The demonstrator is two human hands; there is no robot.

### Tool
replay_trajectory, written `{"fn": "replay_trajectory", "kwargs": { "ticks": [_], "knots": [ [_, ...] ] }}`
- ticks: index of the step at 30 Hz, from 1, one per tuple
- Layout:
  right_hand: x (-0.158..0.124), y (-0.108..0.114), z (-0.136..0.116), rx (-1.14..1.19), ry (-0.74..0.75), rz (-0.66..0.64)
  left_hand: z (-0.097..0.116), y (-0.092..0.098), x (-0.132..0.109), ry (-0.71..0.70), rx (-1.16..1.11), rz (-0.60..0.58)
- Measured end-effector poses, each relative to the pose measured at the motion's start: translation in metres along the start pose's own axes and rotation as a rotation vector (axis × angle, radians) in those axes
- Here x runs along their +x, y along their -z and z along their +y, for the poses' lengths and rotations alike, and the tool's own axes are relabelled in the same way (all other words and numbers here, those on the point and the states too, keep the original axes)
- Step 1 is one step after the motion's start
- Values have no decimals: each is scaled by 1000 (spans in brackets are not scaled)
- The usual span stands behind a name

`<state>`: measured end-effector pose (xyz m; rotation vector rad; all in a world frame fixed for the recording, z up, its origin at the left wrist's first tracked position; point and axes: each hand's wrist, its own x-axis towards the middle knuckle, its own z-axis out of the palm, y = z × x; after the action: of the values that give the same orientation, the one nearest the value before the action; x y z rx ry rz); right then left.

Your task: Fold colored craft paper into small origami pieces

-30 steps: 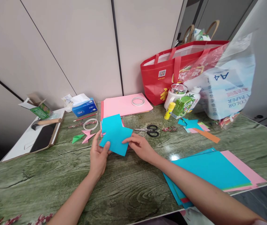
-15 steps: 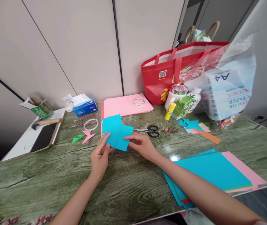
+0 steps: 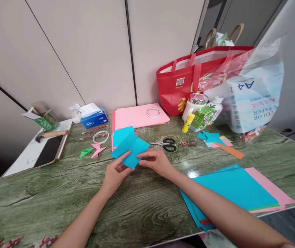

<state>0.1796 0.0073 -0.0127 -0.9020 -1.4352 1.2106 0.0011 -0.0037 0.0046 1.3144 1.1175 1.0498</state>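
Green worktop (image 3: 59, 196), left hand (image 3: 115, 176) and right hand (image 3: 158, 164) both pinching one blue sheet (image 3: 134, 148); uneven grip could crease it crooked.

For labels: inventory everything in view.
held paper: 1, blue, centre
pile: 1, blue, centre
stack: 1, pink, back
tapes: 2, white, left, back
scissors: 1, black, centre
folded papers: several, green, pink, left
pencil: 1, red, left
tissue box: 1, blue, left
cartons: 2, green, left, right
hammer: 1, brown, left
glue: 1, yellow, right
containers: 2, white, right
tote: 1, red, right
bag: 1, clear, right
cutouts: several, multicoloured, right
sheets: several, blue, pink, right
table: 1, green, below
left hand: 1, on paper
right hand: 1, on paper
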Motion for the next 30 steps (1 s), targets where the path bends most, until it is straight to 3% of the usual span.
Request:
{"fn": "replay_trajectory", "kwargs": {
  "ticks": [4, 10, 16, 23, 30],
  "knots": [
    [0, 0, -4, -102, -44, 60, -1, 3, -2, -10, 137, 87],
    [-2, -6, -5, -89, -76, 51, -6, 3, -1, -89, 249, 234],
    [-6, -13, -5, -8, -112, 80, -9, -1, 1, -78, 46, 327],
    [-7, -19, -5, 298, -220, 202, -8, -7, 0, -48, -159, 351],
    [-6, -20, -7, 321, -246, 178, -8, -4, -5, -120, 170, 369]
  ]
}}
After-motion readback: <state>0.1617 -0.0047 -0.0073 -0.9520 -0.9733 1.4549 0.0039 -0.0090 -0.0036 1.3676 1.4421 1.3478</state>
